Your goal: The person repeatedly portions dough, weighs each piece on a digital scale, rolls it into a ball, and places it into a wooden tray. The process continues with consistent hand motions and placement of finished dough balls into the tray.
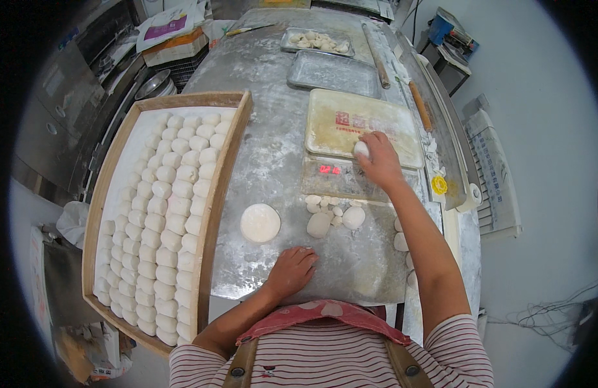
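Observation:
My right hand (382,160) has its fingers around a white dough ball (361,149) at the near edge of the pan of a digital scale (323,123). Red digits glow on the scale's display (330,169). Palm down on the floured metal table, my left hand (293,271) rests with loosely bent fingers and no object visible in it. Ahead of it to the left lies a flat dough disc (260,223). Below the scale sit a larger dough lump (318,225), a round dough ball (353,218) and several small dough scraps (337,211).
A wooden-framed tray (224,179) holding rows of dough pieces (155,223) stands at the left. Farther back are an empty metal tray (333,72), a metal tray of dough scraps (318,42) and a long rolling pin (375,56). More dough pieces (400,241) lie beside my right forearm.

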Available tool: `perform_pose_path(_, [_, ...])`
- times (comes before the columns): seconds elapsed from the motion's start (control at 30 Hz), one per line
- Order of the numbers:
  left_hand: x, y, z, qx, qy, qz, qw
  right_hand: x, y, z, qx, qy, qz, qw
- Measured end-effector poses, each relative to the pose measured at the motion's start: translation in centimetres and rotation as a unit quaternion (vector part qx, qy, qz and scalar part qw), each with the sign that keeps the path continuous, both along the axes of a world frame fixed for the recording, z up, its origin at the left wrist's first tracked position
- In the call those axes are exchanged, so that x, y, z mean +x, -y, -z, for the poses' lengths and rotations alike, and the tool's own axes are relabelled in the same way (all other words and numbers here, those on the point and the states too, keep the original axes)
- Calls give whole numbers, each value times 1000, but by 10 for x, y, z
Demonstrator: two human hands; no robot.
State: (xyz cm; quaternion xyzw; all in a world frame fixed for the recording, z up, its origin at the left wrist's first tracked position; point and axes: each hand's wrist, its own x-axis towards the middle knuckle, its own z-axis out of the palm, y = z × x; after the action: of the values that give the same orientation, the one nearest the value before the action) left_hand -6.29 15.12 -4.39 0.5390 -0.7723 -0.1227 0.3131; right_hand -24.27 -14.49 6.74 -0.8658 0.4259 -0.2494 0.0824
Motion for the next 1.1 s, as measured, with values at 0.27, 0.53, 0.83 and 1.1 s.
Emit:
perform_pose_path(0.27, [-1,0,-3,-3,-1,-3,1000,-65,-106,32,57,-9,-41,997])
perform_pose_path(0.53, [0,1,-4,10,-17,7,1000,-90,-197,57,90,-107,30,990])
perform_pose_path(0.83, [1,1,6,36,-19,7,999,-82,-212,49,156,-214,124,956])
perform_pose_path(1.1, [0,-1,19,23,-20,0,1000,-79,-219,37,246,-240,163,925])
